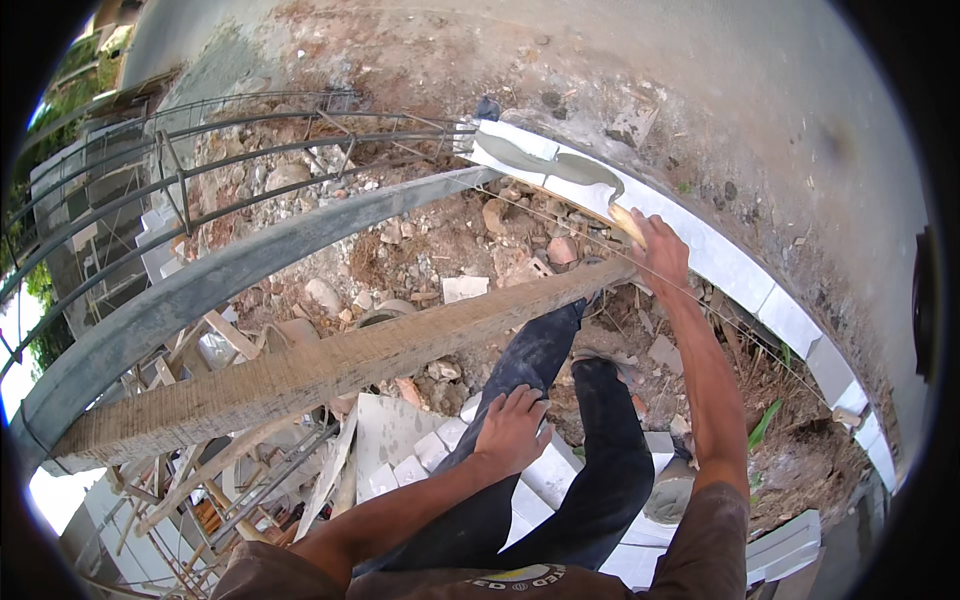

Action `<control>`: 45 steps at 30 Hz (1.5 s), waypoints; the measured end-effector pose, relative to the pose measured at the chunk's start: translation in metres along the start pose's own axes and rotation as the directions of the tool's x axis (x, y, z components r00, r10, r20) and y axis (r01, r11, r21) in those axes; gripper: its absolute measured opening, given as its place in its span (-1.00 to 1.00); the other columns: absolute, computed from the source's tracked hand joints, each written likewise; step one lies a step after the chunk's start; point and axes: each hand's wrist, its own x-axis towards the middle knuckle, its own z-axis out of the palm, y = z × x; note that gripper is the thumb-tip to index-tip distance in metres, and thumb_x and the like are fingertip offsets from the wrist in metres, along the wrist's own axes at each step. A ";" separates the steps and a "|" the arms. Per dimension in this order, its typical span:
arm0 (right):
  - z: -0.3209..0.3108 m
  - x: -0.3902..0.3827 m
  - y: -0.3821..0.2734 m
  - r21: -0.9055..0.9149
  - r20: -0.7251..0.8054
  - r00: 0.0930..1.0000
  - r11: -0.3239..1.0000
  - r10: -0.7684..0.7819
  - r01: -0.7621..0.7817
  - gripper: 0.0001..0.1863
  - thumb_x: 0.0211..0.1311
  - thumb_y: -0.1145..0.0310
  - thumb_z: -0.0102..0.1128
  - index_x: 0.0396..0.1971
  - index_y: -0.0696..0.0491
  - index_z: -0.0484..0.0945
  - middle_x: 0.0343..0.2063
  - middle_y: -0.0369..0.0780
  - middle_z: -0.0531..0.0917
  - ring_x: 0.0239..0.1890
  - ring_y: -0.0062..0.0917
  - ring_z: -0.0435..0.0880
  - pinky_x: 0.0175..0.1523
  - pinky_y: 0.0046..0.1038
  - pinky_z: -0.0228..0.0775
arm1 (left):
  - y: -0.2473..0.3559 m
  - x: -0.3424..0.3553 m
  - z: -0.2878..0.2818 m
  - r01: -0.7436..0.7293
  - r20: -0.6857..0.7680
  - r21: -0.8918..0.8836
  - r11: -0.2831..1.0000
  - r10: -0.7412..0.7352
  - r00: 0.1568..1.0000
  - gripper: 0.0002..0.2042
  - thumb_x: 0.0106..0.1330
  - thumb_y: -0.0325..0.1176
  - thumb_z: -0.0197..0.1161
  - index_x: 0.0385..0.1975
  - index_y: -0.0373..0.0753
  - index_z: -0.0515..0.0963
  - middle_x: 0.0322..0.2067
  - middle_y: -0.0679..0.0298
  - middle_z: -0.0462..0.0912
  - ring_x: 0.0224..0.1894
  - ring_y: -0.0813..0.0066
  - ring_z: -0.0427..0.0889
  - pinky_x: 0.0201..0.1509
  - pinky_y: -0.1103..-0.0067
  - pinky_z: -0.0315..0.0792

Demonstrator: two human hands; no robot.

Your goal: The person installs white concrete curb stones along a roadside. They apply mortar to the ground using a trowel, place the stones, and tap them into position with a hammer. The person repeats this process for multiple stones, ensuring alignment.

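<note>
My right hand (660, 255) is closed round the pale wooden handle of a trowel (628, 224). The metal neck of the trowel points away from me toward grey mortar (520, 155), spread on top of a low wall of white blocks (705, 250). Blade and wet mortar look much alike, so the blade's outline is hard to tell. My left hand (512, 430) lies flat on my bent left knee, fingers apart, holding nothing. A thin string line (720, 312) runs along the near side of the wall, passing by my right wrist.
A wooden beam (330, 365) slants across from the left to near my right forearm. Beyond it lie a grey curved bar (250, 250) and a steel rebar cage (180, 185). Rubble (400, 235) covers the ground. White blocks (545, 475) and a mortar bucket (670, 498) are by my feet.
</note>
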 end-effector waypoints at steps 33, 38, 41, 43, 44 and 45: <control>0.012 -0.023 0.042 -0.245 -0.309 0.935 0.964 -0.176 0.101 -0.48 0.13 0.53 0.27 0.14 -0.15 0.68 -0.11 -0.34 0.58 -0.08 -0.41 0.52 -0.04 -0.29 0.26 | 0.000 0.000 0.005 -0.010 -0.013 0.025 1.000 0.010 1.000 -0.59 0.41 -0.11 0.27 0.15 -0.19 0.59 0.25 0.20 0.53 0.45 0.18 0.33 0.49 0.17 0.21; 0.005 -0.055 0.057 -0.196 -0.297 0.952 0.980 -0.079 0.020 -0.50 0.17 0.47 0.26 0.15 -0.17 0.68 -0.14 -0.34 0.57 -0.09 -0.41 0.51 -0.04 -0.28 0.31 | 0.003 -0.001 0.005 -0.030 0.007 0.084 0.996 0.030 1.000 -0.59 0.41 -0.11 0.27 0.15 -0.20 0.59 0.24 0.20 0.54 0.45 0.17 0.35 0.50 0.20 0.21; 0.006 -0.073 0.052 -0.151 -0.287 0.958 0.988 -0.020 -0.025 -0.48 0.15 0.44 0.29 0.17 -0.15 0.66 -0.15 -0.33 0.56 -0.08 -0.38 0.52 -0.03 -0.25 0.37 | 0.004 0.000 0.005 -0.040 0.014 0.105 0.994 0.039 0.999 -0.59 0.41 -0.12 0.27 0.14 -0.21 0.59 0.23 0.20 0.55 0.44 0.18 0.36 0.50 0.22 0.22; 0.004 -0.081 0.049 -0.079 -0.303 0.953 0.997 -0.005 -0.020 -0.45 0.17 0.44 0.31 0.22 -0.11 0.62 -0.16 -0.29 0.56 -0.07 -0.32 0.53 -0.01 -0.21 0.43 | 0.003 -0.001 0.007 -0.051 0.007 0.139 0.989 0.050 0.999 -0.60 0.40 -0.12 0.27 0.13 -0.21 0.60 0.22 0.20 0.57 0.43 0.19 0.37 0.49 0.23 0.23; 0.005 -0.086 0.052 -0.053 -0.275 0.961 0.998 0.022 -0.038 -0.45 0.18 0.43 0.31 0.24 -0.10 0.61 -0.15 -0.27 0.56 -0.06 -0.30 0.53 0.00 -0.20 0.43 | 0.004 -0.001 0.006 -0.054 0.015 0.138 0.989 0.053 0.999 -0.60 0.40 -0.12 0.27 0.13 -0.21 0.60 0.22 0.20 0.57 0.43 0.19 0.37 0.49 0.23 0.23; 0.006 -0.088 0.055 -0.027 -0.245 0.968 0.998 0.047 -0.055 -0.44 0.18 0.43 0.31 0.25 -0.09 0.60 -0.14 -0.26 0.56 -0.06 -0.28 0.53 0.00 -0.19 0.44 | 0.004 0.001 0.006 -0.056 0.023 0.135 0.989 0.053 0.998 -0.60 0.40 -0.12 0.27 0.12 -0.21 0.61 0.22 0.20 0.57 0.43 0.19 0.37 0.49 0.23 0.23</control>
